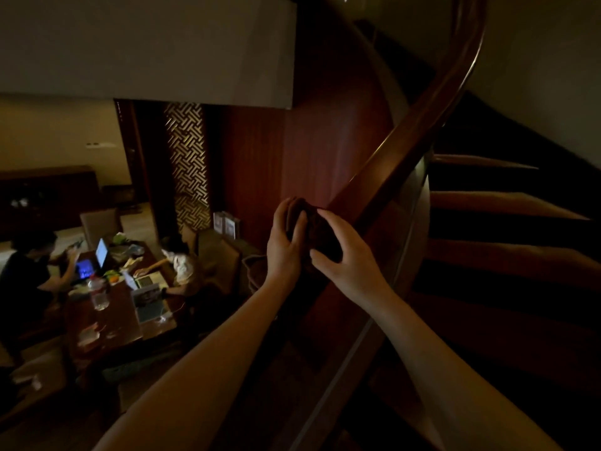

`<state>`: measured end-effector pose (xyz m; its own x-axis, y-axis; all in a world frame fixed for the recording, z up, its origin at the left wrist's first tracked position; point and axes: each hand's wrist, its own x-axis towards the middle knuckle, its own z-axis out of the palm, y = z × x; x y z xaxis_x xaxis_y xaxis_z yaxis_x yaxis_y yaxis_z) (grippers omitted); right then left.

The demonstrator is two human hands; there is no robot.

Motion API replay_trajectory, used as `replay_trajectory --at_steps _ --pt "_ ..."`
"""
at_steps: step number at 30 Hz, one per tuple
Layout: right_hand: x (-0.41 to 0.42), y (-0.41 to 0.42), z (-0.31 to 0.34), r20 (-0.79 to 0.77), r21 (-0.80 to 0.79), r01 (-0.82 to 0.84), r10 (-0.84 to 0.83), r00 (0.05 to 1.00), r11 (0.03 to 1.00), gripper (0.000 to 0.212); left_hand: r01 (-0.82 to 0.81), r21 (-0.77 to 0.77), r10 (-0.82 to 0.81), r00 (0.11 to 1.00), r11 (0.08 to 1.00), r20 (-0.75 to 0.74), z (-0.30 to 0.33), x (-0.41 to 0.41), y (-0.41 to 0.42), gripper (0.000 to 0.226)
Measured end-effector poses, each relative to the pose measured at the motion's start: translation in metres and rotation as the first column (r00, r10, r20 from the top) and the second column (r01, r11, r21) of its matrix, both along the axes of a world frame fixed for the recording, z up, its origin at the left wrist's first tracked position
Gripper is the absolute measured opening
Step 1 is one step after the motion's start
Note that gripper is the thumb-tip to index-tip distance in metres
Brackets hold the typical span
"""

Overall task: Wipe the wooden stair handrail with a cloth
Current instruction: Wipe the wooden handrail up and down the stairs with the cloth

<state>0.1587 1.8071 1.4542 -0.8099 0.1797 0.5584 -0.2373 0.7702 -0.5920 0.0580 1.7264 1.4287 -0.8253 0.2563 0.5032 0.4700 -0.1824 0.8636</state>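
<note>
My left hand cups the dark cloth from the side, my right hand curls over it, bunched on the handrail. The rail climbs up-right, away from me; right hand's nearer that run.

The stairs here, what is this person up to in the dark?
A person on a curved staircase holds a dark cloth between both hands, left hand and right hand, right at the wooden handrail. The fingers of both curl round the bunched cloth, which sits at the rail's lower stretch; the rail sweeps up and round above it. Whether the cloth presses on the wood is hard to tell in this dim light. Below, people sit at a table with laptops.
</note>
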Motion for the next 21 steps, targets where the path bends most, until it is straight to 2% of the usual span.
replay_trajectory --at_steps 4,9,12,15,17,21 --pt "-0.031 0.054 0.013 -0.134 0.175 0.185 -0.163 0.977 0.967 0.054 0.113 -0.084 -0.121 0.988 0.99 -0.096 0.022 -0.03 0.04 0.045" --pt "-0.072 0.123 0.046 -0.206 0.141 0.393 -0.361 0.909 0.909 0.048 0.118 -0.244 -0.181 0.949 0.963 -0.258 0.067 -0.066 0.118 0.052" --pt "-0.095 0.176 0.091 -0.171 0.163 0.505 -0.48 0.861 0.848 0.048 0.094 -0.342 -0.217 0.914 0.935 -0.342 0.11 -0.092 0.179 0.054" --pt "-0.114 0.231 0.138 -0.086 0.185 0.54 -0.534 0.841 0.821 0.052 0.084 -0.398 -0.252 0.884 0.914 -0.393 0.15 -0.113 0.235 0.056" --pt "-0.118 0.249 0.157 -0.055 0.141 0.552 -0.55 0.833 0.822 0.049 0.112 -0.421 -0.285 0.883 0.9 -0.374 0.164 -0.118 0.255 0.057" --pt "-0.103 0.23 0.142 -0.072 0.072 0.526 -0.522 0.85 0.847 0.044 0.214 -0.449 -0.384 0.862 0.868 -0.331 0.147 -0.115 0.238 0.06"
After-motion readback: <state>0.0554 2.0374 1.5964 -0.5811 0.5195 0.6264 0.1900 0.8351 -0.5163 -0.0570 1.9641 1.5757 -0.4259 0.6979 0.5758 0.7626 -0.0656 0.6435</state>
